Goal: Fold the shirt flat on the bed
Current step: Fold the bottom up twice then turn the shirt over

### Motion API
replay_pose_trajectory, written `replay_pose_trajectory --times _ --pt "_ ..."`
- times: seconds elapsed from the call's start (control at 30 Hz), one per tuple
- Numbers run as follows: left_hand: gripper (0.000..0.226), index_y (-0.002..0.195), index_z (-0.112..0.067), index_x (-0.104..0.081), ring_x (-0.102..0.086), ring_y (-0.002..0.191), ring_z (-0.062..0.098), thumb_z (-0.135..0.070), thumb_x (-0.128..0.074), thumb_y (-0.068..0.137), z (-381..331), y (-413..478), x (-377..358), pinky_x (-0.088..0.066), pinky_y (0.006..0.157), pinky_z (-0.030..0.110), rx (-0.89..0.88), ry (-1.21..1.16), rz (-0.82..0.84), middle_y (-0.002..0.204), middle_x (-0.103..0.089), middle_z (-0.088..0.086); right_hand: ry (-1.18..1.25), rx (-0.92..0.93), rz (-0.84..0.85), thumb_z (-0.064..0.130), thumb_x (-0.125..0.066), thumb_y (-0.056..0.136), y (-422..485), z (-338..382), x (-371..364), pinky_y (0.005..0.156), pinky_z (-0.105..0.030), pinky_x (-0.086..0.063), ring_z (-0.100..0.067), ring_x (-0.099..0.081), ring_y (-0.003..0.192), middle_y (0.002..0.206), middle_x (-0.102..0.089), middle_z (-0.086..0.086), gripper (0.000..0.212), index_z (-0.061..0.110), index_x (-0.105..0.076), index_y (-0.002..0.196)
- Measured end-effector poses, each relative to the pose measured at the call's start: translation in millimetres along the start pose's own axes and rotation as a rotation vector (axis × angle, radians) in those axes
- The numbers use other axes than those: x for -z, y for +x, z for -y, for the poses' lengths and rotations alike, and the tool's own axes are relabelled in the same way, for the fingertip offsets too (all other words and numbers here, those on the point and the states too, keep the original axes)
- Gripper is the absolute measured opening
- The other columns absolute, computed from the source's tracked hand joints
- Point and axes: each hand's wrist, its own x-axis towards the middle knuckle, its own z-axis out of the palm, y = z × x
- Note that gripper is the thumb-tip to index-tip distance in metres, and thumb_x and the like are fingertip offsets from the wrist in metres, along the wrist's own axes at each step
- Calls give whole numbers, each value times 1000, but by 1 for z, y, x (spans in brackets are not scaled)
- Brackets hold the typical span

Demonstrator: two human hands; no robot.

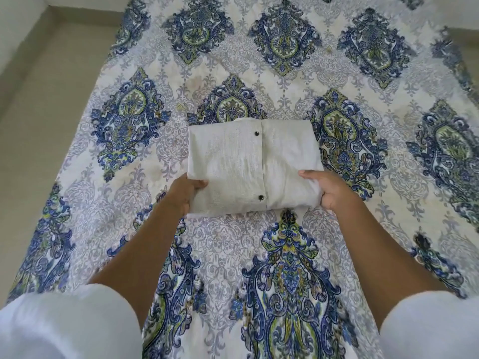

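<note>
both hands gripping the folded shirt on the bed

the left hand [184, 193] is curled around the near left corner of the shirt [248, 164], with the thumb laid on top of the cloth and the fingers tucked beneath. the right hand [328, 189] is closed on the near right edge in the same way, thumb on top. the shirt is seen folded into a compact white rectangle, its button strip running down the middle with two dark buttons [258, 133] showing. it is placed near the middle of the bed [77, 141], on a cover patterned with blue and green medallions. white sleeves [67, 325] are seen at the bottom corners. a beige floor [39, 81] is visible to the left of the bed.
</note>
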Motion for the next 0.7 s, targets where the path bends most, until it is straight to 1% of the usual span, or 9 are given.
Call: replay_pose_trajectory --times 0.07,0.1,0.23,0.3,0.37,0.47,0.57,0.63,0.7 --pt "49 126 -6 -51 -57 107 36 0 -64 80 3 -9 -4 -44 94 58 -13 -42 0 118 -61 13 39 50 -19 5 -72 74 -12 6 3 78 -46 -53 -29 -63 83 93 -65 -12 31 2 -60 103" --pt "49 127 -7 -50 -56 107 36 0 -63 81 5 -16 -8 -45 93 58 -15 -68 6 118 -61 13 44 84 -22 6 -72 73 -19 11 5 79 -45 -53 -27 -63 85 95 -65 -11 32 4 -60 103" --pt "47 128 -6 -48 -58 101 34 4 -58 83 22 -51 -31 -50 83 55 3 -223 80 114 -62 14 -10 258 -32 2 -70 76 -63 48 12 66 -35 -54 -18 -65 79 89 -67 -2 20 16 -61 88" --pt "47 129 -3 -47 -60 96 31 7 -54 84 31 -66 -52 -51 77 49 25 -324 155 110 -63 14 -86 368 -21 0 -71 74 -88 74 14 66 -29 -56 -13 -68 75 82 -71 4 22 13 -64 90" --pt "44 128 -2 -49 -61 94 30 7 -50 86 37 -82 -78 -51 79 47 41 -419 236 102 -68 11 -180 477 19 -4 -72 72 -118 101 14 61 -21 -56 -7 -69 66 69 -72 10 26 9 -67 94" --pt "34 116 -6 -57 -62 95 29 6 -49 85 38 -99 -120 -56 74 48 46 -533 373 97 -72 9 -417 619 24 -2 -71 74 -165 136 11 52 -6 -46 9 -60 51 56 -66 20 27 11 -65 96" --pt "22 105 -9 -60 -62 92 26 -3 -54 85 32 -111 -151 -56 74 41 103 -451 439 103 -66 8 -760 785 -45 6 -71 78 -203 150 1 48 -8 -40 4 -55 49 68 -61 13 25 12 -67 103" --pt "14 103 -12 -57 -56 90 20 -18 -54 90 28 -118 -156 -49 72 32 100 -310 411 103 -57 6 -1004 829 -71 9 -66 84 -210 136 -15 58 -11 -40 -11 -59 64 83 -64 4 19 17 -67 102" --pt "26 115 -12 -52 -50 104 22 -28 -48 94 29 -118 -146 -43 84 35 86 -367 345 113 -51 8 -1241 859 -102 11 -56 90 -206 107 -35 71 -16 -39 -18 -61 79 104 -66 -4 27 18 -62 116"
